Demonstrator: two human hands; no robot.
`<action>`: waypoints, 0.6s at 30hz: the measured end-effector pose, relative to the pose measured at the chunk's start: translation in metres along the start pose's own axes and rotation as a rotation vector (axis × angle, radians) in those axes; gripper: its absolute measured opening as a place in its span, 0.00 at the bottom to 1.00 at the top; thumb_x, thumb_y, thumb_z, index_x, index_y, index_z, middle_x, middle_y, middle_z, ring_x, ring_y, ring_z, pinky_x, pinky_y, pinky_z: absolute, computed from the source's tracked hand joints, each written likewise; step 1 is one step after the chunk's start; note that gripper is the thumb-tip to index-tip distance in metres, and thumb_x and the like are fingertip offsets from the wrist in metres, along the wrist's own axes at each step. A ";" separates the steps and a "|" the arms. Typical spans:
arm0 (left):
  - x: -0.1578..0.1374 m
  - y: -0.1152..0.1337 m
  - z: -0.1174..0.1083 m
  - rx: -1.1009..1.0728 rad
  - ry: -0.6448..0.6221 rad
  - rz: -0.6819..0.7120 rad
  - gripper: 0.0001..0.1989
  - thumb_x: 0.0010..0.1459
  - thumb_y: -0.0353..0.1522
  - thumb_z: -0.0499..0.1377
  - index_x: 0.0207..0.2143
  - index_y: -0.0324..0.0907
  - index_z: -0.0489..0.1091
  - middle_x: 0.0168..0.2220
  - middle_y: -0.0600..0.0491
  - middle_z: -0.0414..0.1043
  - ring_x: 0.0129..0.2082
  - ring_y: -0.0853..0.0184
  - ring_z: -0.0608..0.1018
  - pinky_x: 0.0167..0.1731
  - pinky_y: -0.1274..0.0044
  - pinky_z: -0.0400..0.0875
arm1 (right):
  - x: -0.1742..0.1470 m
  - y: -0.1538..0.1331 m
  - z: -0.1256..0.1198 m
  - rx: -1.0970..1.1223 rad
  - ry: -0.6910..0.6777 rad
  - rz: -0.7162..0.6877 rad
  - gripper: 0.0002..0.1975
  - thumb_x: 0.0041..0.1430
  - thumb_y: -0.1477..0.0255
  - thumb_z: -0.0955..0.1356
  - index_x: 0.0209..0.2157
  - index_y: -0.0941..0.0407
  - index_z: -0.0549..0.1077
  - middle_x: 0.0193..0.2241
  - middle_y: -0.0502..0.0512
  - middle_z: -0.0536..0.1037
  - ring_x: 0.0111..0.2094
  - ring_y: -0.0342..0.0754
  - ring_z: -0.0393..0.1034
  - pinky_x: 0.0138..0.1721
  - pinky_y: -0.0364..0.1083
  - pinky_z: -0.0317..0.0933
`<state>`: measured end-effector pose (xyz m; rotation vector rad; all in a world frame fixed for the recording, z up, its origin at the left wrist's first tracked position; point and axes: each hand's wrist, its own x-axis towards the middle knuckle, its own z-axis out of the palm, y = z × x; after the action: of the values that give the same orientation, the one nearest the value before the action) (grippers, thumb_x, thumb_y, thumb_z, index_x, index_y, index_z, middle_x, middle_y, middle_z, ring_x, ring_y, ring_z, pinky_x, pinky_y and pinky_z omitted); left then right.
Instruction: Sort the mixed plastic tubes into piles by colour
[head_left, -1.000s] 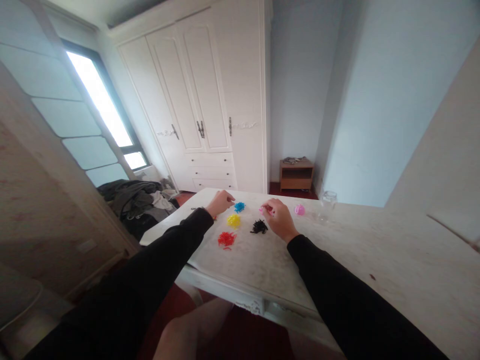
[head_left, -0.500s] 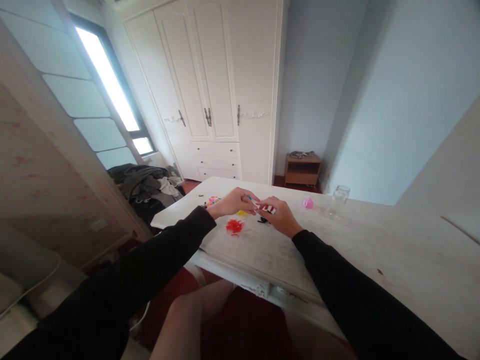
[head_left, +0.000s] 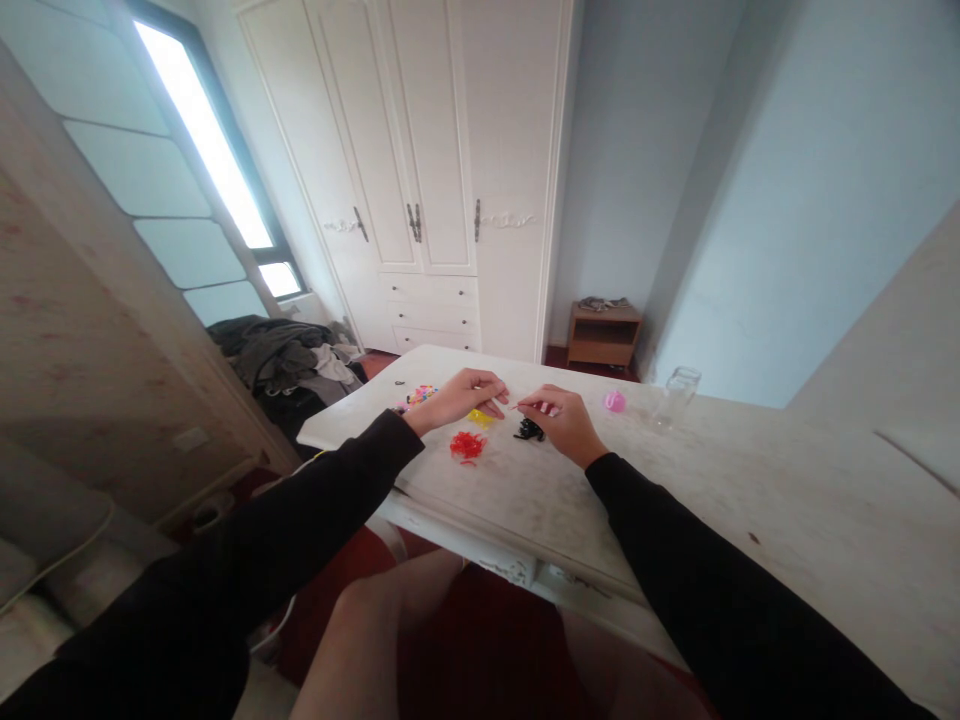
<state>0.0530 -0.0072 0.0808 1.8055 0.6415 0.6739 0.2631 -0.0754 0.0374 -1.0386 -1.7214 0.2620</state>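
My left hand point(head_left: 469, 393) hovers above the table with its fingers loosely curved and apart; I see nothing held in it. Just to its right, my right hand point(head_left: 553, 415) pinches a small thin reddish strand point(head_left: 514, 407) between thumb and forefinger. Under the left hand lies a yellow pile point(head_left: 481, 418) of small pieces. A red pile point(head_left: 468, 446) of thin, band-like pieces sits nearer to me. The black pile point(head_left: 529, 430) is partly covered by my right hand. Several multicoloured beads point(head_left: 420, 398) lie beside my left wrist.
The white table point(head_left: 495, 495) carries a pink round object point(head_left: 615, 401) and a clear glass jar point(head_left: 678, 396) at the far right. Behind it stand a white wardrobe point(head_left: 442, 130) and a small wooden cabinet point(head_left: 604, 335). Clothes point(head_left: 285, 365) are heaped at the left.
My hands, earlier together at the fingertips, have parted slightly. The left hand's fingers have loosened, and a thin strand now shows at my right fingertips. The view has shifted a little.
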 end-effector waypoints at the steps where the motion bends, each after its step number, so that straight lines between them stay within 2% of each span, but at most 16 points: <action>1: -0.003 0.000 0.000 0.062 0.015 0.015 0.18 0.55 0.42 0.69 0.35 0.35 0.75 0.34 0.45 0.81 0.32 0.64 0.84 0.35 0.77 0.78 | 0.000 0.000 0.000 0.002 0.006 0.005 0.07 0.60 0.66 0.73 0.31 0.54 0.83 0.27 0.53 0.79 0.27 0.45 0.70 0.29 0.44 0.62; 5: -0.015 -0.001 0.005 0.260 0.031 0.059 0.12 0.53 0.34 0.69 0.38 0.36 0.77 0.26 0.50 0.79 0.28 0.66 0.83 0.27 0.82 0.72 | 0.000 -0.003 -0.001 0.011 0.012 0.010 0.09 0.60 0.65 0.73 0.31 0.54 0.83 0.27 0.53 0.78 0.27 0.45 0.69 0.28 0.44 0.61; 9: -0.017 -0.005 0.015 0.330 0.093 0.129 0.07 0.58 0.33 0.64 0.35 0.37 0.76 0.24 0.50 0.79 0.26 0.67 0.82 0.28 0.81 0.73 | -0.001 -0.006 0.001 0.019 0.004 0.026 0.07 0.59 0.66 0.73 0.31 0.54 0.82 0.27 0.52 0.78 0.28 0.45 0.69 0.29 0.44 0.61; 13: -0.013 -0.005 0.015 0.421 0.145 0.188 0.05 0.57 0.27 0.59 0.32 0.37 0.76 0.23 0.52 0.78 0.25 0.69 0.81 0.28 0.82 0.72 | 0.000 -0.006 0.000 0.018 0.021 0.037 0.07 0.57 0.68 0.72 0.28 0.55 0.80 0.26 0.51 0.77 0.26 0.44 0.66 0.30 0.45 0.60; 18: -0.022 -0.003 -0.009 0.563 0.291 0.186 0.05 0.54 0.25 0.58 0.28 0.37 0.75 0.21 0.53 0.76 0.24 0.68 0.81 0.29 0.81 0.71 | 0.005 -0.003 -0.010 -0.029 0.227 0.098 0.08 0.56 0.69 0.71 0.25 0.55 0.77 0.26 0.52 0.78 0.29 0.46 0.67 0.32 0.46 0.59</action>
<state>0.0313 -0.0160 0.0773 2.3288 0.9326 0.9618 0.2700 -0.0760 0.0468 -1.1310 -1.4768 0.1744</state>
